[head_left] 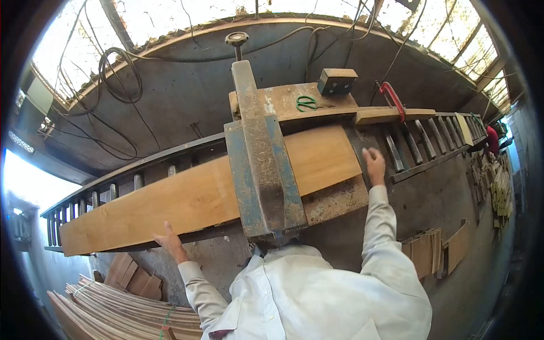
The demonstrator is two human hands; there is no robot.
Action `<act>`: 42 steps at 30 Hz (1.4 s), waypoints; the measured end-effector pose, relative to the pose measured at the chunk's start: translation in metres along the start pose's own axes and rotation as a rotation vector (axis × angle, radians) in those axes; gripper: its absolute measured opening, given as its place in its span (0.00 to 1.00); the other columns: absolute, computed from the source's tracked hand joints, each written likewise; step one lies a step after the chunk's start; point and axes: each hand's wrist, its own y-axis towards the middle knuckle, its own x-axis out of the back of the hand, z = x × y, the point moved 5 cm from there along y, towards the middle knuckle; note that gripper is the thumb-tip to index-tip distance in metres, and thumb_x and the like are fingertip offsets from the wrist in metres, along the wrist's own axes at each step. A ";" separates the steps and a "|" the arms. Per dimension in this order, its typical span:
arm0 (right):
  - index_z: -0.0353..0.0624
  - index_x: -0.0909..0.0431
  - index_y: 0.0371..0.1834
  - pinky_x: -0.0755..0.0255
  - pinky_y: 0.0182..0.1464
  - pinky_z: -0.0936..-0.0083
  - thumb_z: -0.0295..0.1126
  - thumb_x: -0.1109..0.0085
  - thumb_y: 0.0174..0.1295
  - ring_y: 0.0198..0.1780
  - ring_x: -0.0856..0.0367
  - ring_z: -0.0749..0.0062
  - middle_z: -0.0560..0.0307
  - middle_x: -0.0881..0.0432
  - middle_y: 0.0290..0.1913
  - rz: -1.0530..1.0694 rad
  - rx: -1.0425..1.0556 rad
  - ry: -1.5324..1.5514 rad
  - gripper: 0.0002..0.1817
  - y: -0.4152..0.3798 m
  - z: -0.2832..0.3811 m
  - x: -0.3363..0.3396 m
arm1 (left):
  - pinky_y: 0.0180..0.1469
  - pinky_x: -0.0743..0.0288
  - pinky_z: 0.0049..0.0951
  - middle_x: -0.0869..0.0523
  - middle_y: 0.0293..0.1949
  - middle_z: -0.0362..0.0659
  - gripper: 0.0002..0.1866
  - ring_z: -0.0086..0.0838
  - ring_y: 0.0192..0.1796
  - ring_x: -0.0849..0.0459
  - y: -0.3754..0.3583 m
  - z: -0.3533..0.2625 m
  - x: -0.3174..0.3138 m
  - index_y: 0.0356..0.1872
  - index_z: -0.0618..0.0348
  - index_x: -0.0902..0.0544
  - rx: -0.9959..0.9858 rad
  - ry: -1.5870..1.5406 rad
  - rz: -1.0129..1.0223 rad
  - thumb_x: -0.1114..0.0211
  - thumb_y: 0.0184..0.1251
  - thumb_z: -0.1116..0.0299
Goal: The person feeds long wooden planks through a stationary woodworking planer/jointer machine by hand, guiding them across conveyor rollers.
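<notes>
White sleeves are filling the bottom of the view, and from them both arms are reaching up toward a long wooden plank (187, 201) that is lying flat on a roller bed (113, 190) and passing under the blue-grey arm of a saw machine (263, 170). At the plank's near edge, the left hand (169, 242) is pressing with its fingers (158, 239) spread, thumb pointing up against the wood; nothing is being pinched. Just beyond the plank's cut end, the right hand (374, 164) is hovering or resting on the dusty machine table (334, 199), fingers loosely open; whether they are touching the board's end cannot be told. Such a board is looking stiff, fairly heavy and smooth-faced, likely to slide easily on the rollers but awkward to lift alone because of its length, so holding it by its long edges, hands well apart, is seeming the surest hold. Green scissors (306, 103) and a red clamp (392, 99) are lying well beyond the fingers.
</notes>
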 end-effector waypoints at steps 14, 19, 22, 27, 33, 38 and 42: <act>0.44 0.32 0.71 0.50 0.74 0.48 0.68 0.35 0.53 0.77 0.44 0.48 0.42 0.38 0.76 0.112 0.202 -0.547 0.50 -0.003 -0.088 -0.053 | 0.21 0.14 0.36 0.15 0.31 0.58 0.18 0.44 0.25 0.11 -0.031 0.002 -0.026 0.44 0.74 0.29 0.477 -0.444 0.392 0.45 0.76 0.63; 0.49 0.39 0.77 0.66 0.77 0.42 0.75 0.42 0.53 0.82 0.58 0.50 0.44 0.50 0.81 0.180 0.069 -0.508 0.55 0.007 -0.117 -0.059 | 0.18 0.16 0.36 0.16 0.25 0.57 0.15 0.42 0.21 0.12 -0.029 -0.009 -0.022 0.41 0.73 0.29 0.412 -0.438 0.256 0.43 0.76 0.66; 0.50 0.42 0.78 0.66 0.77 0.38 0.75 0.43 0.53 0.83 0.60 0.50 0.43 0.53 0.82 0.221 0.018 -0.553 0.55 0.006 -0.110 -0.059 | 0.16 0.18 0.36 0.16 0.23 0.55 0.15 0.42 0.20 0.13 -0.015 -0.011 -0.029 0.37 0.74 0.28 0.347 -0.426 0.232 0.41 0.75 0.67; 0.51 0.42 0.78 0.68 0.78 0.41 0.75 0.41 0.51 0.83 0.62 0.48 0.43 0.53 0.82 0.288 0.013 -0.547 0.57 0.008 -0.102 -0.062 | 0.18 0.17 0.35 0.15 0.26 0.57 0.15 0.42 0.21 0.12 0.027 -0.024 -0.053 0.42 0.73 0.28 0.340 -0.471 0.362 0.41 0.74 0.66; 0.45 0.32 0.72 0.51 0.77 0.51 0.66 0.30 0.49 0.78 0.46 0.44 0.38 0.40 0.76 0.221 0.197 -0.448 0.51 0.000 -0.083 -0.056 | 0.26 0.12 0.35 0.14 0.31 0.60 0.21 0.44 0.30 0.10 0.006 -0.022 -0.061 0.48 0.74 0.25 0.373 -0.499 0.636 0.42 0.76 0.59; 0.40 0.32 0.71 0.60 0.79 0.53 0.68 0.38 0.54 0.79 0.48 0.49 0.40 0.40 0.77 0.175 0.291 -0.445 0.50 -0.023 -0.069 -0.030 | 0.39 0.11 0.41 0.16 0.47 0.57 0.29 0.48 0.44 0.11 -0.048 -0.038 -0.096 0.57 0.72 0.27 0.462 -0.618 0.686 0.41 0.75 0.50; 0.44 0.34 0.73 0.67 0.81 0.56 0.71 0.42 0.55 0.82 0.54 0.58 0.48 0.45 0.80 0.104 0.242 -0.426 0.50 -0.032 -0.069 -0.023 | 0.46 0.14 0.44 0.15 0.48 0.51 0.28 0.43 0.43 0.12 -0.052 -0.025 -0.114 0.60 0.66 0.26 0.265 -0.723 0.628 0.45 0.77 0.49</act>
